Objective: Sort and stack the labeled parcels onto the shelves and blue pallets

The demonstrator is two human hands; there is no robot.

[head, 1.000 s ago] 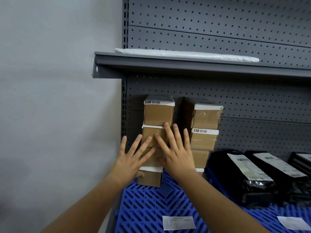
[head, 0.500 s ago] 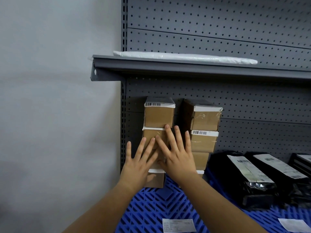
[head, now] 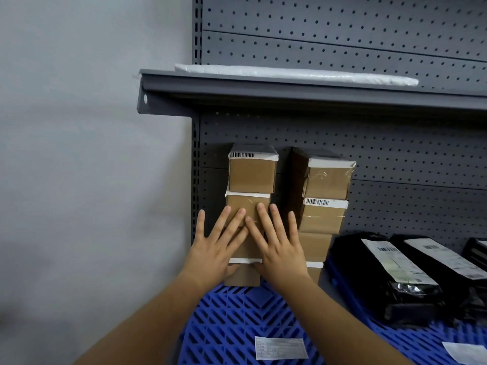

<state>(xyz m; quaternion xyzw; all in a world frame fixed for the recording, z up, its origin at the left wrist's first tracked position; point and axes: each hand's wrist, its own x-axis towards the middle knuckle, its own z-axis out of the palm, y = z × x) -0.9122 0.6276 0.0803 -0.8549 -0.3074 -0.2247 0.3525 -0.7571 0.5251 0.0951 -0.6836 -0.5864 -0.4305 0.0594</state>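
While pressed flat, both hands [head: 247,248] splayed wide against left box stack [head: 250,196], blue pallet [head: 232,325] beneath.

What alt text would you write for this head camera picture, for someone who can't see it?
Two bare hands, left hand and right hand, press flat against the left stack of brown cardboard boxes on a blue pallet. A second stack stands beside it and black parcels lie to the right, all under a grey pegboard shelf.

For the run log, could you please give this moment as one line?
hands: left, right flat on left box stack | fingers: spread, nothing gripped | stack: on blue pallet | right stack: untouched
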